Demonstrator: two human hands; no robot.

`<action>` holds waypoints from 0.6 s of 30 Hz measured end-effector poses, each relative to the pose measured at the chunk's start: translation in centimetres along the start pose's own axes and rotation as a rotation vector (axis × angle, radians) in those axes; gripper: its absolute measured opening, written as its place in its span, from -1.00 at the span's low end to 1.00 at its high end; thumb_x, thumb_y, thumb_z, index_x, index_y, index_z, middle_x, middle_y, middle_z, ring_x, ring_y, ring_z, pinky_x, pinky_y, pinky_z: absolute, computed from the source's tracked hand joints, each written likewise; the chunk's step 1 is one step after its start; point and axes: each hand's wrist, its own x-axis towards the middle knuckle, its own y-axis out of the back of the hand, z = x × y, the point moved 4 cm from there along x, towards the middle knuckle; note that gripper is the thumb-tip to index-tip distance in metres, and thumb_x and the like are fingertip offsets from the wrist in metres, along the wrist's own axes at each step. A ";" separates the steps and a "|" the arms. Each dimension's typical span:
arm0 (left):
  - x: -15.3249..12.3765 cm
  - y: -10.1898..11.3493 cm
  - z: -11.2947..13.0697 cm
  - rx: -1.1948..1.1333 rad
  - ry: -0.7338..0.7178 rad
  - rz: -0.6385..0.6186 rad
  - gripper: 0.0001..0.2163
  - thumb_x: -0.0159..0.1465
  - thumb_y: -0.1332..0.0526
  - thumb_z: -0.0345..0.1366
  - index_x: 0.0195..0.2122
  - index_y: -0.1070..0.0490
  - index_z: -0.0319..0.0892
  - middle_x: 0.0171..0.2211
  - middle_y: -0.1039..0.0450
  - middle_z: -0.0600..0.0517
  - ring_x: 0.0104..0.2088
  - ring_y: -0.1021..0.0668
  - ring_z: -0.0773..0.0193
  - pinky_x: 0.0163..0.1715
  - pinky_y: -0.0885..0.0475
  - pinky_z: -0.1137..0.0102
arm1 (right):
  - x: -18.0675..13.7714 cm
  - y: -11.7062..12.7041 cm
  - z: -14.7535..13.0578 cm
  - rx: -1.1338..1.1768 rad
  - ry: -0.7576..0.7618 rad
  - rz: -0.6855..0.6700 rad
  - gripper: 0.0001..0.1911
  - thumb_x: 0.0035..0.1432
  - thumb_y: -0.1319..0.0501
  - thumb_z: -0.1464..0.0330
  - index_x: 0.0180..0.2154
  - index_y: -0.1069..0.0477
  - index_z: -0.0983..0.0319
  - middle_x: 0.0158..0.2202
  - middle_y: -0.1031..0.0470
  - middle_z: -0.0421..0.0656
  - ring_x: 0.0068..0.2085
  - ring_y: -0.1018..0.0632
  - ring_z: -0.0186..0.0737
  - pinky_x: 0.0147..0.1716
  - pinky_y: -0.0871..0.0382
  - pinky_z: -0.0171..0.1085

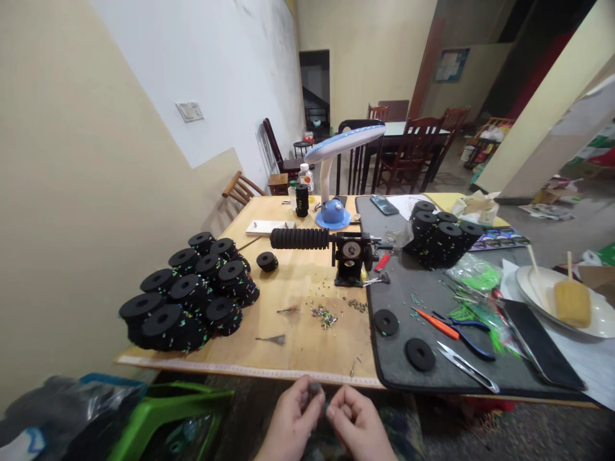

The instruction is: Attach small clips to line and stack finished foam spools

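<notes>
At the table's near edge my left hand (296, 413) is closed in a pinch, with a small dark greyish thing (314, 387) at its fingertips, too small to name. Close beside it, my right hand (354, 417) is pinched too; what it holds, if anything, cannot be made out. Just beyond the hands lies a white measuring tape strip (269, 373) along the edge. Further in are a pile of tiny coloured beads (325, 316), a smaller pile of dull bits (357, 305) and two bundles of fine bristles, the nearer bundle (273, 339) being grey.
Stacked black foam spools (163, 319) fill the left; more spools (446, 237) stand back right. A black winding device (352, 256) carries a row of foam discs, before a blue lamp (332, 213). Pliers (473, 339), scissors-like snips (468, 366) and a plate (533, 282) lie right.
</notes>
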 end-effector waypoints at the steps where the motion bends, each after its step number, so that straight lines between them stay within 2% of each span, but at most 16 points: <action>1: 0.0 0.0 0.1 0.009 -0.006 0.000 -0.68 0.07 -0.34 -0.04 -0.49 -0.35 -0.20 -0.57 -0.29 0.14 -0.57 -0.32 0.38 -0.62 -0.22 0.52 | 0.0 -0.1 -0.1 -0.005 0.003 -0.012 -0.46 -0.10 -0.27 -0.13 -0.54 -0.20 0.18 -0.77 -0.09 -0.47 -0.73 -0.04 -0.51 -0.72 0.14 -0.43; 8: -0.1 0.1 0.0 0.074 -0.063 -0.029 -0.74 0.16 -0.27 -0.10 -0.44 -0.36 -0.20 -0.50 -0.35 0.09 -0.46 -0.40 0.31 -0.46 -0.32 0.49 | 0.0 -0.2 0.3 0.016 -0.009 -0.029 -0.41 -0.16 -0.26 -0.20 -0.54 -0.19 0.18 -0.78 -0.08 -0.48 -0.75 -0.04 -0.52 -0.75 0.14 -0.43; 18: -0.3 0.3 -0.2 0.150 -0.134 -0.061 -0.80 0.24 -0.20 -0.17 -0.40 -0.35 -0.21 -0.48 -0.34 0.08 -0.44 -0.40 0.30 -0.43 -0.33 0.48 | 0.2 -0.3 0.2 0.091 -0.053 -0.022 -0.37 -0.24 -0.27 -0.24 -0.56 -0.18 0.17 -0.82 -0.06 -0.51 -0.77 -0.03 -0.54 -0.77 0.16 -0.44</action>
